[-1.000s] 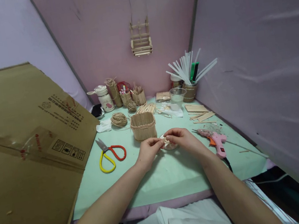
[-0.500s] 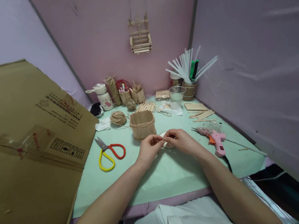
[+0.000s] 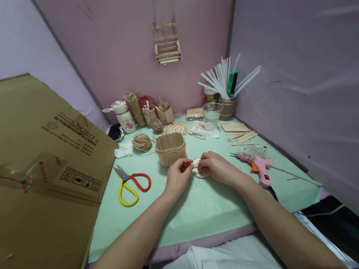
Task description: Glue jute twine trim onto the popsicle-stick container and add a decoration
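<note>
In the head view a small round white dish (image 3: 198, 174) with pale bits in it lies between my two hands. My left hand (image 3: 178, 176) is closed in a pinch at the dish's left edge; what it pinches is too small to make out. My right hand (image 3: 218, 167) reaches over the dish's right side with its fingers bunched and pointing down into it. The right fingertips are partly hidden. Just behind my left hand stands a woven-rimmed basket of wooden sticks (image 3: 170, 150).
Scissors (image 3: 127, 183) with red and yellow handles lie left. A pink glue gun (image 3: 256, 167) rests right, its cord trailing forward. Twine (image 3: 141, 142), wooden sticks (image 3: 235, 128) and a pot of white glue sticks (image 3: 229, 107) sit farther back. A large cardboard sheet (image 3: 39, 197) blocks the left.
My hands were together, fingertips meeting in front of the dish. Now they are apart, the right hand's fingers lowered over the dish, which shows more. The left hand has shifted slightly left.
</note>
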{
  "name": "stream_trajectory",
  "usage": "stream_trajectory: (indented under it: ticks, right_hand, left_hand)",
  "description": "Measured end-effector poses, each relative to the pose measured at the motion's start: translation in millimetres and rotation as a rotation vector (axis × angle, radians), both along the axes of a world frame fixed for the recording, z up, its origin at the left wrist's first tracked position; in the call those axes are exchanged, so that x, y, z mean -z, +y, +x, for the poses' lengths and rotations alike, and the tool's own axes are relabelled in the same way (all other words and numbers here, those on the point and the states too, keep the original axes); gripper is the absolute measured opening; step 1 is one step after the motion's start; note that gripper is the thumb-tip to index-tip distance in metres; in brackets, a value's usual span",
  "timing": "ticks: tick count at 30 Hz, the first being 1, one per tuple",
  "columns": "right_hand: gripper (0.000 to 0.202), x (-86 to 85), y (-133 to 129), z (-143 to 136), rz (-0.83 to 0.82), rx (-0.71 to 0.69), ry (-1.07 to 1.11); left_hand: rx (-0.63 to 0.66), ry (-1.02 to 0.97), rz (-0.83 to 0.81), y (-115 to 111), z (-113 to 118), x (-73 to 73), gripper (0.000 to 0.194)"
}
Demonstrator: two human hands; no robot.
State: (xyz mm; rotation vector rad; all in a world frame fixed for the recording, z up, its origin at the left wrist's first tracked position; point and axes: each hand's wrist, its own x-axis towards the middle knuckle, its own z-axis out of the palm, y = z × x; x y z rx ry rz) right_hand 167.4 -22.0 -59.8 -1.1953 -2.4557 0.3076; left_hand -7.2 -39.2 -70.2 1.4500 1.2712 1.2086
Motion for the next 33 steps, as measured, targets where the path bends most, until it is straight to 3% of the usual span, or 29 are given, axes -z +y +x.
stream_trajectory:
  ticks: [8,16,19,24,29,33]
  right_hand:
    - [0.017,2.8,-0.9,0.5,-0.008,0.003,-0.004]
    - [0.018,-9.1,-6.1,18.2,-0.111,0.086,0.176]
    - [0.018,-11.7,-5.1,17.6,-0.111,0.052,0.209]
    - [0.015,-13.2,-6.3,7.8,-0.118,0.031,0.252]
    - [0.016,-18.0,-5.3,15.1,-0.090,0.070,0.245]
    - [0.024,-20.3,-4.0,25.0,-0.066,0.040,0.085]
  left_hand:
    - [0.004,0.184,0.095,6.7,4.4,-0.2,0.012]
    - [0.054,0.300,0.136,8.3,7.6,-2.5,0.018]
    - [0.068,0.265,0.194,5.4,8.1,-3.4,0.018]
    - [0.174,0.083,0.053,4.2,8.0,-0.3,0.021]
    - [0.118,0.022,0.021,6.2,5.1,-0.5,0.027]
    - [0.104,-0.056,-0.081,4.5,4.9,-4.8,0.021]
